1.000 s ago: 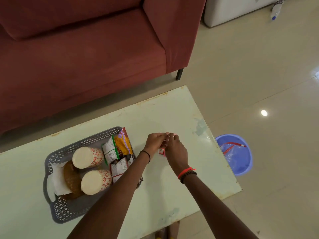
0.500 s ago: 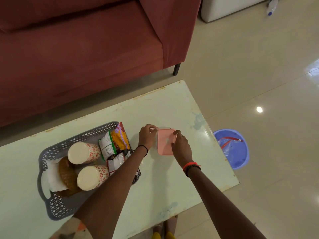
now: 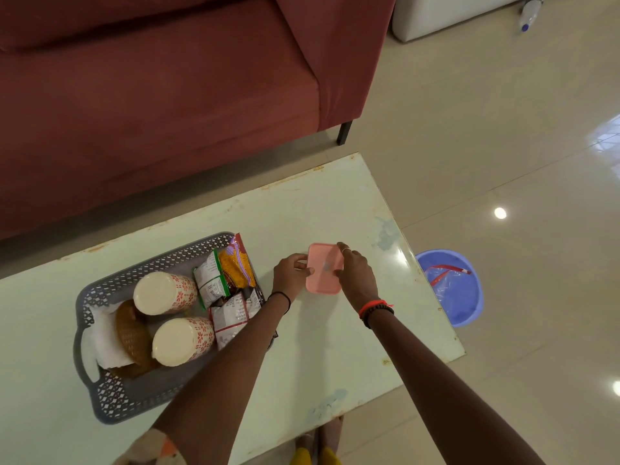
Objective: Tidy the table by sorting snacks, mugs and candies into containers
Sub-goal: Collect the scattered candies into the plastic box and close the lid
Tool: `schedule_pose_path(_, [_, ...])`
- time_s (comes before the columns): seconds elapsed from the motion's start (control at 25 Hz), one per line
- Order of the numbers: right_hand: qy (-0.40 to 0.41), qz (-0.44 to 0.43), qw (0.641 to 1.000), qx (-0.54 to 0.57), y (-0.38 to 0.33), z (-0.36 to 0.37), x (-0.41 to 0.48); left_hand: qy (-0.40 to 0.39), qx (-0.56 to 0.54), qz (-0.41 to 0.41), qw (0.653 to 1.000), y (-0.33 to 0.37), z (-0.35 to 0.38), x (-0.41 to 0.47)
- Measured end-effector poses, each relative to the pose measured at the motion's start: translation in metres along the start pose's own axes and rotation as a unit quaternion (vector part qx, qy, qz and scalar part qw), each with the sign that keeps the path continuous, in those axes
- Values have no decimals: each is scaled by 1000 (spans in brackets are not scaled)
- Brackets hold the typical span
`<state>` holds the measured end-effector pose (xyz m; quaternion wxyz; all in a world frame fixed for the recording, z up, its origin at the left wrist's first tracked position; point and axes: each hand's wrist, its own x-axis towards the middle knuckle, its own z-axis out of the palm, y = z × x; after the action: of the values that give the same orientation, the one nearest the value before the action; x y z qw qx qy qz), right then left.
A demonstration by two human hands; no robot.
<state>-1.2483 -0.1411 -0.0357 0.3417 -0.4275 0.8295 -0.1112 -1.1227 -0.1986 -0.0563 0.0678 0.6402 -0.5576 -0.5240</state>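
Note:
A small pink lidded box [image 3: 323, 273] rests on the pale green table [image 3: 335, 347]. My left hand [image 3: 291, 273] grips its left edge and my right hand [image 3: 355, 273] covers its right edge, both pressing on the lid. To the left stands a grey perforated basket [image 3: 110, 394] holding two patterned mugs [image 3: 164, 292] [image 3: 183, 340] lying on their sides, several snack packets [image 3: 228, 283] and a brown woven item [image 3: 132, 333] on white cloth. What is inside the pink box is hidden.
A red sofa [image 3: 151, 95] runs behind the table. A blue plastic basin [image 3: 461, 297] with a clear bag sits on the tiled floor right of the table. A plastic bottle [image 3: 530, 11] lies far back right. My feet [image 3: 315, 451] show below the table's near edge.
A second ago both hands held a small red candy together. Then the pink lid came onto the box, and now both hands press on it.

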Motion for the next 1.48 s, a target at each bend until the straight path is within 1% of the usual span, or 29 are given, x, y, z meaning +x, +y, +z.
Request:
schedule_pose_path(0.08, [9,24,998,55,0,-4,6,-1,-1,0,1000,0,0,0])
schedule_pose_path(0.2, [31,80,981,172,-1,-12,24,1,0,1,1000,1,1,-1])
schedule_pose_path(0.28, [14,110,971,212,-1,-15,34,-2,3,-1,1000,2,2,0])
schedule_pose_path(0.4, [-21,150,956,251,1,-18,46,-4,16,-1,1000,3,2,2])
schedule_pose_path(0.48, [-30,178,944,278,5,-19,52,-10,19,-1,1000,3,3,4])
schedule_pose_path(0.64, [-7,176,951,255,4,-13,53,-24,29,-4,999,3,0,7])
schedule_pose_path(0.72, [9,180,947,266,5,-6,44,-33,32,-8,999,4,0,8])
schedule_pose_path(0.8, [-2,203,933,297,8,1,33,-31,30,-15,999,6,2,8])
schedule_pose_path(0.92, [-47,251,896,363,17,14,10,-15,5,-34,999,5,7,3])
schedule_pose_path(1.0, [-42,267,878,396,22,17,-1,-7,-2,-41,999,3,11,-3])
schedule_pose_path(1.08, [-29,272,868,414,29,18,-6,-2,-12,-40,999,1,12,-7])
schedule_pose_path(1.16, [-18,270,871,411,31,15,-6,-17,0,-17,1000,-1,11,-12])
schedule_pose_path(1.28, [-8,267,886,380,30,10,-4,-72,51,38,995,-6,11,-20])
schedule_pose_path(1.36, [-6,264,893,364,29,8,-3,-100,69,48,991,-7,9,-24])
schedule_pose_path(1.48, [-3,257,900,352,30,7,-2,-126,136,55,981,-6,6,-26])
